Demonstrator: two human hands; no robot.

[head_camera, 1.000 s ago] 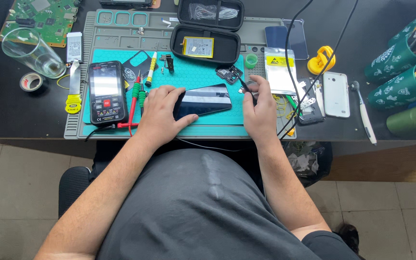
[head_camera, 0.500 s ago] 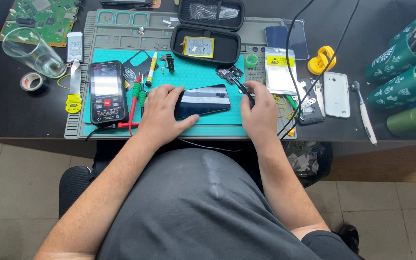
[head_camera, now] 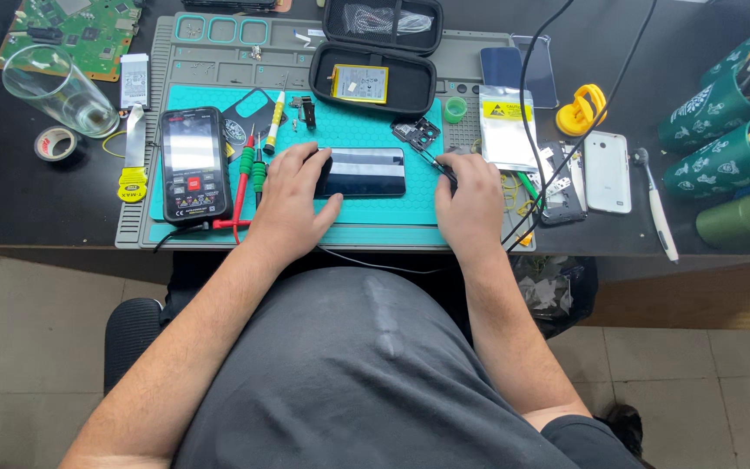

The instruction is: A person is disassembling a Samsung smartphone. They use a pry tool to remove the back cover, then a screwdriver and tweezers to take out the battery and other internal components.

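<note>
Two hands: both rest on the teal repair mat, one at each end of a dark smartphone lying flat at the mat's middle.
Change: a second ago the phone sat tilted with pale stripes of glare on its glass; now it lies square to the desk edge and shows a dark glossy face.
Left hand: palm down, fingers curled over the phone's left end — it has stayed there throughout.
Right hand: pinches thin black tweezers, tips pointing toward a small black part; earlier the hand sat closer to the phone's right end.
Surface: black desk carrying a grey work tray under the mat, a multimeter with red and green probes, an open zip case, a drinking glass, a white phone.
Room: tiled floor below, black chair under the person.
Hard to see: the phone's left end is covered by fingers; green cups are cut off at the right edge.
</note>
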